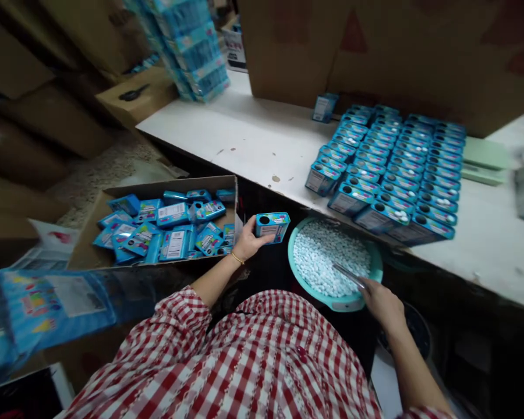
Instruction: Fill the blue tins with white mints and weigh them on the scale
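My left hand [248, 241] grips a small blue box [273, 220] with a round dark hole in its top. The box is upright, just left of a turquoise basin [293, 259] full of small white pellets [325, 256]. My right hand [383, 304] is closed around the handle of a metal scoop [349, 274], whose far end rests among the pellets. Left of my left hand, an open cardboard carton [109, 195] holds several more blue boxes [172, 213], lying jumbled.
Rows of blue boxes [388, 169] stand upright on the white table [244, 139], some with white pellets at their tops. One more box [324, 109] stands behind them. Blue packs [192, 52] are stacked at the back left. A blue bag [56, 302] lies at left.
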Available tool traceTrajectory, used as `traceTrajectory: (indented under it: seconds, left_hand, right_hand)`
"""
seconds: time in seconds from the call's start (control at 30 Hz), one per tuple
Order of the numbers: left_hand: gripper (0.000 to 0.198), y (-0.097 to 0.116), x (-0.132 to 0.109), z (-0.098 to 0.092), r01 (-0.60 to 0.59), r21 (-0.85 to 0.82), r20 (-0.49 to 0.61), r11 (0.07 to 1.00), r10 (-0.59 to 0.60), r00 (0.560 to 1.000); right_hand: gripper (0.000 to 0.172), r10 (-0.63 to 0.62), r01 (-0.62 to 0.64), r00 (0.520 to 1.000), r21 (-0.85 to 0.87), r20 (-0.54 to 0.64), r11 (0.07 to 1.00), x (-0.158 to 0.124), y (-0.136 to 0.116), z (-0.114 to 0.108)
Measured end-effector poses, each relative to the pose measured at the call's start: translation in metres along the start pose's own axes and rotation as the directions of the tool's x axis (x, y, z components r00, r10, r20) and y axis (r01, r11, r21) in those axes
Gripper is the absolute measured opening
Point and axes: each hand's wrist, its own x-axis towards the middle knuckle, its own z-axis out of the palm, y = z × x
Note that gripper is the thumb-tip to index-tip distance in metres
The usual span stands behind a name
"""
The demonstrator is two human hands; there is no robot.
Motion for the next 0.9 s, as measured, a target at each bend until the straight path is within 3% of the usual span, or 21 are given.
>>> traceTrajectory:
  seconds: [0.13, 0.23, 0.37, 0.47, 0.6, 0.7, 0.8, 0.9]
  left_hand:
    - [0.051, -0.032, -0.007, 0.041, 0.308, -0.230, 0.175, 0.923, -0.272, 0.946]
    - [0.053, -0.054, -0.006, 0.080, 0.497, -0.349, 0.263, 0.794, -0.426, 0.866]
    - [0.049, -0.072, -0.004, 0.129, 0.606, -0.337, 0.311, 0.720, -0.522, 0.794]
    - [0.048, -0.074, -0.005, 0.148, 0.637, -0.316, 0.325, 0.703, -0.551, 0.769]
    - [0.050, -0.062, -0.006, 0.138, 0.621, -0.309, 0.382, 0.721, -0.504, 0.775]
    - [0.053, -0.053, -0.002, 0.116, 0.534, -0.299, 0.353, 0.791, -0.428, 0.832]
    - [0.051, -0.049, 0.004, 0.100, 0.340, -0.155, 0.289, 0.927, -0.287, 0.913]
    - [0.044, -0.049, 0.010, 0.100, 0.085, 0.106, 0.311, 0.991, -0.115, 0.944]
  right_hand:
    - [0.040, 0.013, -0.013, 1.000, -0.085, -0.002, 0.996, 0.001, -0.009, -0.001]
    - [0.038, 0.021, -0.024, 0.999, 0.091, 0.030, 0.996, 0.018, -0.028, 0.010]
    - [0.037, 0.039, -0.048, 0.999, 0.328, 0.035, 0.943, 0.048, -0.056, 0.028]
    - [0.038, 0.006, -0.002, 1.000, 0.447, -0.007, 0.894, 0.061, -0.059, 0.040]
    - [0.035, -0.056, 0.092, 0.995, 0.603, -0.079, 0.793, 0.066, -0.047, 0.050]
    - [0.033, -0.074, 0.138, 0.990, 0.675, -0.122, 0.725, 0.064, -0.032, 0.050]
    - [0.033, -0.078, 0.180, 0.982, 0.737, -0.171, 0.652, 0.056, -0.013, 0.042]
    - [0.035, -0.085, 0.244, 0.967, 0.788, -0.238, 0.565, 0.043, 0.005, 0.022]
